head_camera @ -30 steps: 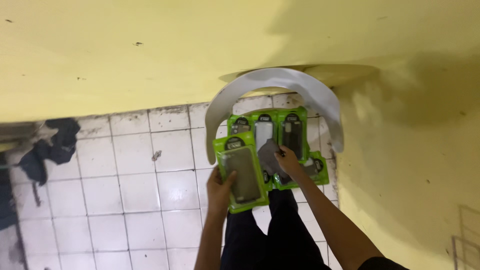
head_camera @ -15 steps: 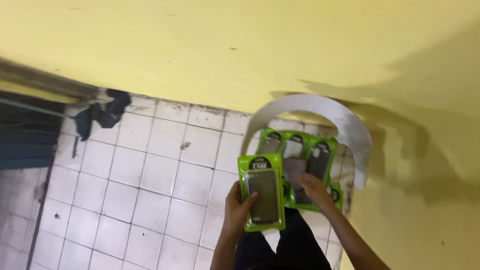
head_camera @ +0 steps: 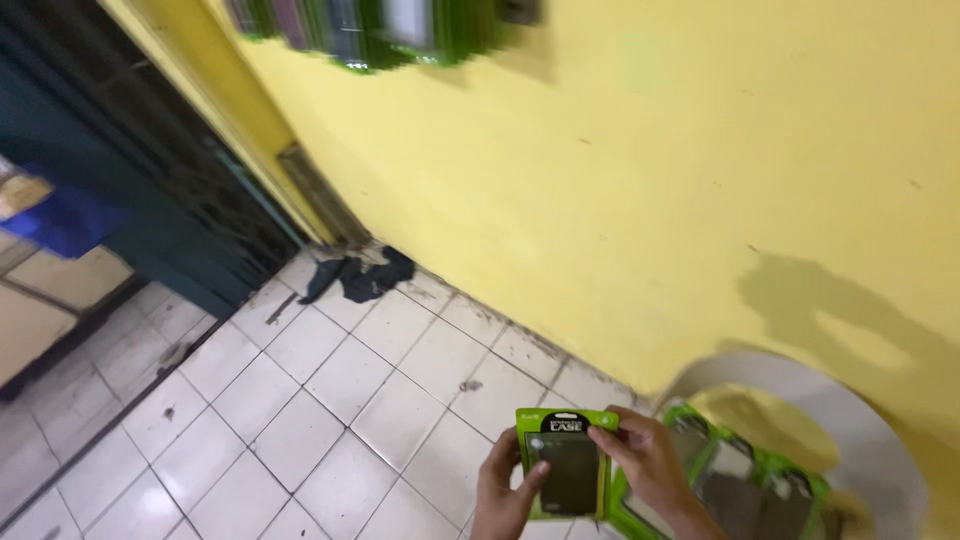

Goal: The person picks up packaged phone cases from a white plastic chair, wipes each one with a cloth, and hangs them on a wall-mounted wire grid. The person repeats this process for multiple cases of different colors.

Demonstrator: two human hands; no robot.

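Observation:
Both my hands hold one green packaged phone case with a dark case behind clear plastic. My left hand grips its lower left edge with the thumb across the front. My right hand pinches its upper right corner. Several more green case packages lie on the white plastic chair at the lower right, just beside my right hand.
A yellow wall fills the right and top. More green packages hang blurred at the top edge of the wall. A dark cloth lies on the white tiled floor by the wall. A dark teal metal gate stands left.
The view has swung up and left, bringing the gate and hanging packages into sight. My right hand has left the packages on the chair and taken the top of the case my left hand holds.

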